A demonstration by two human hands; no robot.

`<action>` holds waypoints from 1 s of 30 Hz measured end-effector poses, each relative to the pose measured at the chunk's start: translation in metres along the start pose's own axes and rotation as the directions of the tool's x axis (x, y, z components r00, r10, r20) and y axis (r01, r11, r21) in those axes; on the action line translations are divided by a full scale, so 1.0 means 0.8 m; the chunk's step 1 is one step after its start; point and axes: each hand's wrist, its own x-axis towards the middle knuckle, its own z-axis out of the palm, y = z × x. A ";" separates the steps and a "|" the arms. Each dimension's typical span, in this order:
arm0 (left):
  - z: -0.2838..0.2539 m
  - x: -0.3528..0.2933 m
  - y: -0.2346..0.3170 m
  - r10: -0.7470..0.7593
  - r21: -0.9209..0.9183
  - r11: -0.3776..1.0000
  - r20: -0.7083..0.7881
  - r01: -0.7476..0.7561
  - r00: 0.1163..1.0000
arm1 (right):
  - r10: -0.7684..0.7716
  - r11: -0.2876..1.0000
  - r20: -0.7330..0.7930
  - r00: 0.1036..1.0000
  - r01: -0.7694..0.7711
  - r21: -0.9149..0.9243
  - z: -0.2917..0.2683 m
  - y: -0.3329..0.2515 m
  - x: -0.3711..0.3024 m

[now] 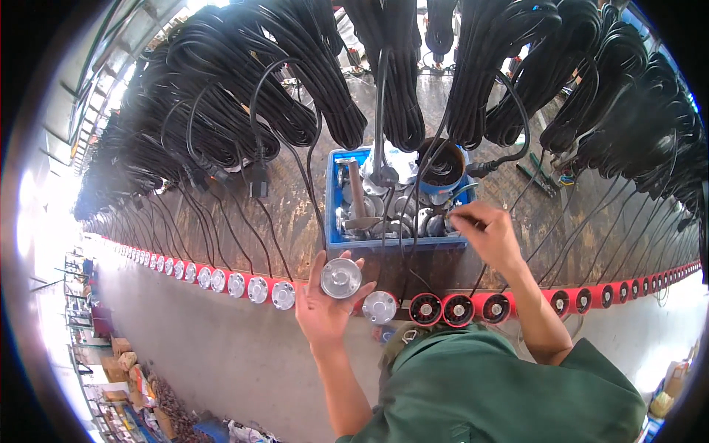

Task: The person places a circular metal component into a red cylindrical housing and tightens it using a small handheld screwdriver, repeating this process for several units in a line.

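Note:
My left hand (pixel 325 314) is palm up at the bench's near edge, its fingers curled around a round silver metal cap (pixel 340 277). Whether anything is attached beneath that cap is hidden. Over the right rim of a blue plastic crate (pixel 334 244), my right hand (pixel 491 235) has its fingertips pinched together; what is between them is too small to make out. Inside the crate lie several loose metal caps (pixel 402 205), a hammer (pixel 357 190) and an open round can (pixel 442 164). Just right of my left hand is a silver-capped red unit (pixel 379 307).
Silver-capped red units (pixel 258 289) line the near edge leftward; uncapped ones (pixel 459 309) with dark interiors run rightward. Thin black cables rise from them to thick hanging coils (pixel 402 111). Green-handled pliers (pixel 543 176) lie on the wooden bench (pixel 295 214) at right.

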 end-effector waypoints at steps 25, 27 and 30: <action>0.093 -0.028 -0.077 0.083 0.111 0.991 -0.128 -0.069 0.988 | -0.286 0.954 0.256 0.923 0.250 0.164 0.100 -0.059 -0.009; 0.091 -0.027 -0.082 0.125 0.055 0.991 -0.130 -0.119 0.984 | -0.279 0.946 0.219 0.935 0.228 0.231 0.105 -0.052 -0.017; 0.085 -0.025 -0.083 0.207 0.024 0.978 -0.147 -0.206 0.967 | -0.120 0.914 0.280 0.953 -0.004 0.405 0.108 -0.045 -0.037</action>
